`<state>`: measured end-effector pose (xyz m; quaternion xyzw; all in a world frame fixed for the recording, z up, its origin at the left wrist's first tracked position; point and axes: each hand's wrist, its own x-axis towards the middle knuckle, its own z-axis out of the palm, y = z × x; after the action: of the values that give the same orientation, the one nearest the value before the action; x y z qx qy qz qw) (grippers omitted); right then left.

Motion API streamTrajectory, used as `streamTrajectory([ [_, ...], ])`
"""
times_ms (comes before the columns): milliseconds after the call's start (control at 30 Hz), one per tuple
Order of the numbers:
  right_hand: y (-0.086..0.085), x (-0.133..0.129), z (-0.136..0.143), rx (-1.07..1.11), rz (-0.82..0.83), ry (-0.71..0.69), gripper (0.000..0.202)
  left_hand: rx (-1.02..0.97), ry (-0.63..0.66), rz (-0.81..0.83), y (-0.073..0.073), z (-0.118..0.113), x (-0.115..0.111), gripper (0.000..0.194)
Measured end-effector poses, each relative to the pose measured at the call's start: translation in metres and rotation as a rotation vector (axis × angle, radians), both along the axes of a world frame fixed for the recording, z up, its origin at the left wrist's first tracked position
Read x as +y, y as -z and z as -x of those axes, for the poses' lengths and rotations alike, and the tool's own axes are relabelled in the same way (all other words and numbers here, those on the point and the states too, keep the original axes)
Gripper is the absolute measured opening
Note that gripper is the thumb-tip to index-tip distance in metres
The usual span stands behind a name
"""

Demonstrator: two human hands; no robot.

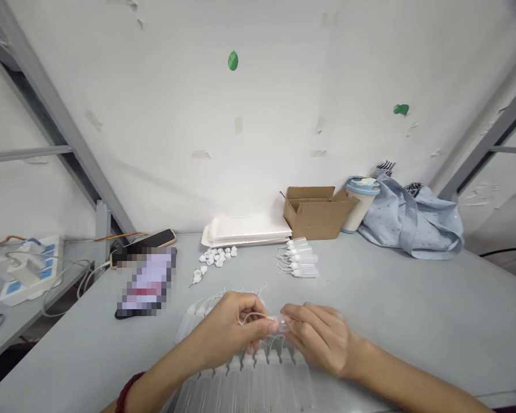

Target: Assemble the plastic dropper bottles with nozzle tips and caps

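Close together over the desk, both hands are closed on one small translucent squeeze bottle [283, 324]. My left hand [234, 327] pinches its white cap end, where a thin pale tube curves back over the fingers. My right hand [322, 338] grips the bottle's body, most of which is hidden by the fingers. Below the hands lies a row of clear bottles [245, 390] with white tops and thin tubes. More such bottles [184, 324] lie partly behind my left wrist. Several small white caps [218, 256] are scattered farther back, left of a group of capped bottles [303, 258].
Along the wall stand a white stack of flat packages [249, 230], an open cardboard box [313, 218], a lidded cup [358, 209] and a light blue cloth bag [413, 221]. At left are a phone [155, 244], a blurred flat item [148, 284] and a power strip [47, 275].
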<state>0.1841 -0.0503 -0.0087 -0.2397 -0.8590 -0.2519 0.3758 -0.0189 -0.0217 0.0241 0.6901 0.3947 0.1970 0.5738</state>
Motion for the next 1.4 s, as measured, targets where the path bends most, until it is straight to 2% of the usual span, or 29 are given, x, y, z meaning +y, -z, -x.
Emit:
streamTrajectory([
  [167, 0.005, 0.006, 0.002, 0.171, 0.310, -0.064, 0.004, 0.114, -0.008, -0.513, 0.006, 0.001, -0.002, 0.017],
  [200, 0.006, 0.007, 0.002, 0.210, 0.356, -0.082, 0.006, 0.105, -0.001, -0.544, 0.006, 0.001, -0.001, 0.018],
  [267, 0.005, 0.008, 0.002, 0.251, 0.375, -0.089, 0.008, 0.074, -0.001, -0.504, 0.003, 0.002, 0.000, 0.019],
  [400, 0.000, 0.007, 0.000, 0.191, 0.204, -0.045, 0.001, 0.082, 0.016, -0.306, -0.005, 0.002, 0.001, 0.027],
  [467, -0.002, 0.006, 0.000, 0.141, 0.137, -0.036, 0.004, 0.094, 0.047, -0.264, -0.006, 0.003, -0.001, 0.035],
  [500, -0.002, 0.006, 0.000, 0.129, 0.133, -0.036, 0.004, 0.104, 0.058, -0.290, -0.005, 0.003, -0.001, 0.036],
  [567, -0.001, 0.005, 0.000, 0.160, 0.182, -0.047, 0.002, 0.123, 0.070, -0.447, -0.001, 0.003, -0.003, 0.031],
  [633, -0.001, 0.005, 0.000, 0.249, 0.309, -0.074, 0.009, 0.113, 0.077, -0.674, 0.004, 0.004, -0.004, 0.022],
  [700, -0.001, 0.004, 0.000, 0.339, 0.471, -0.094, 0.018, 0.061, 0.091, -0.817, 0.006, 0.006, -0.005, 0.018],
  [767, -0.003, 0.005, 0.001, 0.395, 0.569, -0.107, 0.023, 0.029, 0.093, -0.814, 0.005, 0.007, -0.006, 0.018],
  [800, -0.003, 0.005, 0.001, 0.403, 0.561, -0.115, 0.022, 0.041, 0.085, -0.771, 0.002, 0.007, -0.006, 0.017],
  [933, -0.004, 0.007, 0.000, 0.276, 0.262, -0.111, 0.008, 0.196, 0.086, -0.596, -0.007, 0.004, -0.007, 0.023],
  [1033, -0.003, 0.006, -0.001, 0.188, 0.146, -0.072, 0.005, 0.182, 0.122, -0.641, -0.005, 0.002, -0.007, 0.033],
  [1100, -0.002, 0.006, -0.002, 0.218, 0.216, -0.084, 0.007, 0.151, 0.155, -0.766, 0.000, 0.002, -0.007, 0.033],
  [1167, -0.002, 0.006, -0.002, 0.279, 0.364, -0.104, 0.014, 0.172, 0.188, -0.904, 0.005, 0.004, -0.006, 0.029],
  [1233, -0.001, 0.006, -0.003, 0.326, 0.546, -0.103, 0.023, 0.224, 0.205, -0.957, 0.006, 0.006, -0.005, 0.024],
  [1333, -0.001, 0.007, -0.002, 0.374, 0.758, -0.056, 0.032, 0.266, 0.190, -0.833, 0.004, 0.006, -0.005, 0.026],
  [1400, 0.000, 0.006, -0.001, 0.382, 0.791, -0.046, 0.032, 0.287, 0.172, -0.719, 0.002, 0.004, -0.005, 0.032],
])
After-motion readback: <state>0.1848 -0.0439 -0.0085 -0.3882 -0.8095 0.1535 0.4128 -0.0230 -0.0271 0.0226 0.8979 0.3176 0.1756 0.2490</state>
